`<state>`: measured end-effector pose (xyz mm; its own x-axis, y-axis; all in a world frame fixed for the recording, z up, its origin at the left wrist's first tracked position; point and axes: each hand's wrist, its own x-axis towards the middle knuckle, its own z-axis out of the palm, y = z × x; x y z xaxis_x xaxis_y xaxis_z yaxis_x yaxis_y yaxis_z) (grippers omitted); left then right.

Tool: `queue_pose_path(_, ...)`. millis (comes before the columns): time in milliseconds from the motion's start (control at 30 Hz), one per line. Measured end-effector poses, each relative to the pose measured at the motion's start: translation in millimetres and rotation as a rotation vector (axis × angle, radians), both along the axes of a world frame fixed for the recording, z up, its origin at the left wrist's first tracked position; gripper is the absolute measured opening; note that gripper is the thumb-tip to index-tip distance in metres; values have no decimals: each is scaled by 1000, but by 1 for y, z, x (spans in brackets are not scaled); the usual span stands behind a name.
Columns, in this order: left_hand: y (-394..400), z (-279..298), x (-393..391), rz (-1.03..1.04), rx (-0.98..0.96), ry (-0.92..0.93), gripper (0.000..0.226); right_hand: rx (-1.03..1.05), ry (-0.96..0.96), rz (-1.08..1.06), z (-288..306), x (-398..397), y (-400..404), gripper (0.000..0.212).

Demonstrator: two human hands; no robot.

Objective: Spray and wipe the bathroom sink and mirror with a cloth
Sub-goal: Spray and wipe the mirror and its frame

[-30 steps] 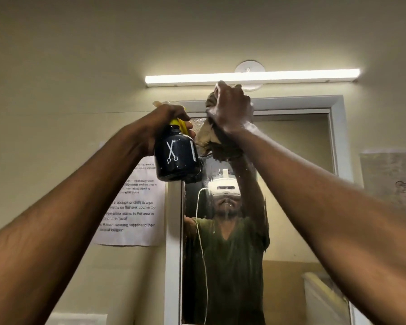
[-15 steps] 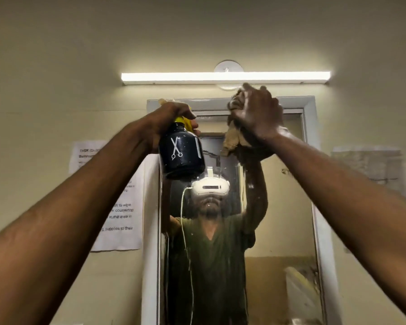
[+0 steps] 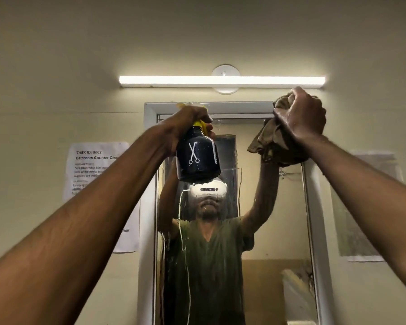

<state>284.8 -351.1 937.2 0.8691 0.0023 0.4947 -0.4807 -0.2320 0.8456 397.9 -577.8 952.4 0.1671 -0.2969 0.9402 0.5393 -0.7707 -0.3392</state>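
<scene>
A tall white-framed mirror (image 3: 274, 226) fills the middle of the head view, with liquid streaks running down its left side. My left hand (image 3: 190, 118) grips the yellow head of a dark spray bottle (image 3: 197, 158) marked with white scissors, held up near the mirror's top left. My right hand (image 3: 299, 116) holds a bunched brown cloth (image 3: 267, 139) against the mirror's top right corner. The sink is out of view.
A lit tube lamp (image 3: 222, 80) runs above the mirror. A printed task sheet (image 3: 92, 170) is taped to the wall on the left, and another sheet of paper (image 3: 361, 207) hangs on the right wall.
My right hand has carried the cloth rightward along the top of the mirror, from the upper left to the top right corner. The bottle stays raised in my left hand.
</scene>
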Motion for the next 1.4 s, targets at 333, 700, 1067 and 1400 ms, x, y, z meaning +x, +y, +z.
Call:
queue_pose_path(333, 26, 4, -22, 5, -27, -106, 14, -278, -22, 53, 4, -29, 124, 44)
queue_pose_path(700, 27, -1, -16, -35, -48, -7, 11, -445, -6, -19, 5, -24, 102, 58)
queue_pose_path(1067, -65, 1, 26, -144, 72, -80, 8, -78, 13, 3, 4, 0, -35, 29)
queue_pose_path(1400, -77, 5, 33, -150, 43, -79, 7, -47, -11, 21, 4, 1, -20, 31)
